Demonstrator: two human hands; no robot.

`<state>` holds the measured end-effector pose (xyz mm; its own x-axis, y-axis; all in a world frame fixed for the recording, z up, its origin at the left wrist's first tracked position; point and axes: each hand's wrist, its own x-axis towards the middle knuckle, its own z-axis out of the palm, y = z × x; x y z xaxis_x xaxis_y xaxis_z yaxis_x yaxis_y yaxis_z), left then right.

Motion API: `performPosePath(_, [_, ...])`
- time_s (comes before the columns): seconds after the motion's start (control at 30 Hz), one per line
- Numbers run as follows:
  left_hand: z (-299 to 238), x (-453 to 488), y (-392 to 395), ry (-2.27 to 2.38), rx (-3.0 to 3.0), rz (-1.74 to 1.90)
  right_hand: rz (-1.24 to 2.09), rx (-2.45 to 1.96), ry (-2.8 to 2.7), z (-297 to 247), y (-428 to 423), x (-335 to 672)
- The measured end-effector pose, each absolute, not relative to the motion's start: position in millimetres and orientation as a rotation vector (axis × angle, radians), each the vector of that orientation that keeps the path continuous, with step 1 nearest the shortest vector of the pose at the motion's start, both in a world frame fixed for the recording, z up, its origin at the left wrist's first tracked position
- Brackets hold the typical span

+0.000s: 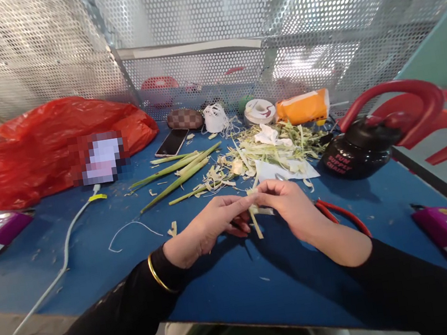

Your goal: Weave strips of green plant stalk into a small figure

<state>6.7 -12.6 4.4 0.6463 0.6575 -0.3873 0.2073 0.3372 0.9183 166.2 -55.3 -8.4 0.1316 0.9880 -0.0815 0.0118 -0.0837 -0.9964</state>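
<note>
Thumb and fingertips of my left hand [215, 222] meet those of my right hand [293, 202] above the middle of the blue table. Both are closed on a small piece of pale green plant strips [256, 225], whose ends stick out below and to the right. My fingers cover its centre. Just beyond lie several green plant stalks [183, 179] and a heap of shredded leaf peelings [294, 137]. A white paper [291, 169] lies at the heap's near edge. Red-handled pliers or scissors [346, 213], partly covered by my right wrist, rest on the table.
A black bottle [353, 153] with a red handle stands at the right. At the back are a phone [172, 142], a checkered pouch [185, 119], white string [215, 118] and a spool [259, 111]. A red plastic bag [36, 150] fills the left; a white cable [68, 249] crosses there.
</note>
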Motion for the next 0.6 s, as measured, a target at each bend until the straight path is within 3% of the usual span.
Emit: performPosePath(0.6, [0,10,-17,0.799,1.188,0.400,1.052,-1.335,-1.003,-22,-60,157])
